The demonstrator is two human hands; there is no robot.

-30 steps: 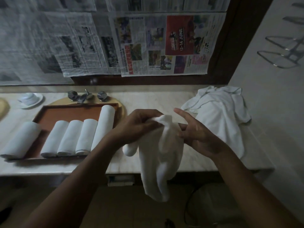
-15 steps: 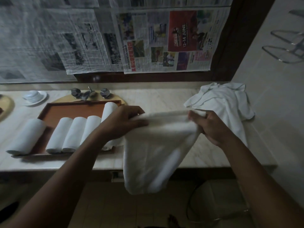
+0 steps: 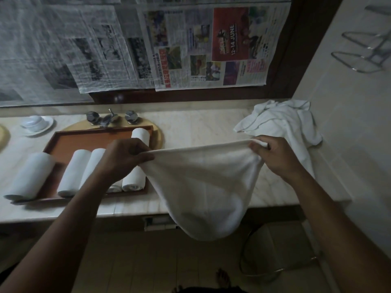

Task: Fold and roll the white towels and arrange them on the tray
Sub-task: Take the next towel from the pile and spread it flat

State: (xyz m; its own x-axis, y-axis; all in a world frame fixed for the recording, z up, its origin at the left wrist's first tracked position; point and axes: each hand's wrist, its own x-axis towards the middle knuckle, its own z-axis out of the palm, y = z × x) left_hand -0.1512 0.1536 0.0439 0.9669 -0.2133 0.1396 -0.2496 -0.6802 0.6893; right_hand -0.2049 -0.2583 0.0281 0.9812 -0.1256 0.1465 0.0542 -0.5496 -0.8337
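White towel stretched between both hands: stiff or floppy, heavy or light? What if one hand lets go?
Likely very floppy: the white cloth towel sags in a deep belly below its taut top edge. Probably light: the left hand and right hand carry it by corner grips alone. Released on one side, it would likely swing down limp.

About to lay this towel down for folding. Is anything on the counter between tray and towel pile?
Nothing visible: the pale marble counter lies bare there, though the stretched white towel hides its near part.
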